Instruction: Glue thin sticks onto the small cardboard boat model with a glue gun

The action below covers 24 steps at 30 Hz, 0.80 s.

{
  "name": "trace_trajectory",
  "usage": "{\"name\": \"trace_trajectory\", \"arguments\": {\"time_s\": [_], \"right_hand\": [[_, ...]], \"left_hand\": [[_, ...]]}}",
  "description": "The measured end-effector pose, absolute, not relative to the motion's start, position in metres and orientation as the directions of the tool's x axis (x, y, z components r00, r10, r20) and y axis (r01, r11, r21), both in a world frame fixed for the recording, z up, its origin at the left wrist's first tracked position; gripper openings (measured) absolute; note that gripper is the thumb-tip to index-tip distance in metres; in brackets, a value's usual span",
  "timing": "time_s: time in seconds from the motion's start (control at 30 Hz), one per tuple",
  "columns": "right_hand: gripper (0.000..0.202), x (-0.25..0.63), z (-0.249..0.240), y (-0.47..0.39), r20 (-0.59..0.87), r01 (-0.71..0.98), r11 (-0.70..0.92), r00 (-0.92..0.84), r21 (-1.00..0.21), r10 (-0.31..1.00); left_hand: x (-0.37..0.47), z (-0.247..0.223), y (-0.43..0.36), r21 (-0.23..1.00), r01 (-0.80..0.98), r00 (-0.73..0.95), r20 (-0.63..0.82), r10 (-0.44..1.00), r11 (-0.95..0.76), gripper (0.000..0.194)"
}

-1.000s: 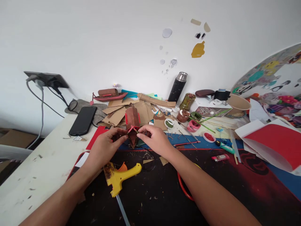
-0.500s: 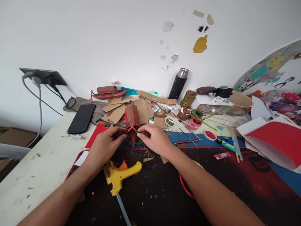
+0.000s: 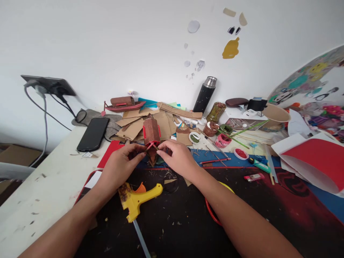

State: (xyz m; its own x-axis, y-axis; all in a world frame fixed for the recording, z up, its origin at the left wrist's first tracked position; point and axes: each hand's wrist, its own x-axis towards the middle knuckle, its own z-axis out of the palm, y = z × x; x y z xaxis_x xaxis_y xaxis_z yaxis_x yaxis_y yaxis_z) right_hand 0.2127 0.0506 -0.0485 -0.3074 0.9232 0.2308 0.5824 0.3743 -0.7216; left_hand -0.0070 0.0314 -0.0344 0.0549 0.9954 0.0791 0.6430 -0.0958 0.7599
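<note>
Little differs from half a second ago: the whole view sits slightly shifted, and both hands stay at the same spot on the boat. Small change at the strips: they cross in the earlier frame; now their upper ends meet in a shallow peak, and the fingertips of the right hand (image 3: pixel 177 157) sit a touch higher.

Left hand (image 3: pixel 125 159): grip nearly closed, thumb and forefinger pinching the outer end of the thin reddish left strip (image 3: pixel 149 146). Right hand: same grip, thumb and forefinger together on the outer end of the right strip (image 3: pixel 155 146), browner at that end. Remaining fingers of both hands curled.

Model boat (image 3: pixel 151 130) lies between the hands, its brown cabin with red side panels pointing away, pointed end toward the person. Strips stand at the cabin's near end; cannot tell whether they touch it.

Nearer the person, a yellow glue gun (image 3: pixel 139 199) lies on the black mat (image 3: pixel 185 215), its glue stick (image 3: pixel 141 238) jutting toward the lower edge. Beyond the boat, cardboard scraps (image 3: pixel 131 130) in a heap, with a second boat (image 3: pixel 126 106) behind. Phone (image 3: pixel 93 134) on the white worktop (image 3: pixel 45 208), left side; pink paint pot (image 3: pixel 222 141) to the right.
</note>
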Motion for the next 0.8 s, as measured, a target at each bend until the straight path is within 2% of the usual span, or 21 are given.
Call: {"name": "trace_trajectory", "arguments": {"time_s": [0.57, 0.8], "right_hand": [[0.005, 0.2113, -0.0478, 0.0477, 0.23, 0.557, 0.4, -0.351, -0.728, 0.908], [0.007, 0.2135, -0.0462, 0.0485, 0.234, 0.511, 0.393, -0.348, -0.765, 0.908]], "left_hand": [[-0.008, -0.0375, 0.0316, 0.77, 0.633, 0.054, 0.06, 0.997, -0.081, 0.037], [-0.0063, -0.0351, 0.0319, 0.77, 0.633, 0.047, 0.065, 0.997, -0.081, 0.036]]}}
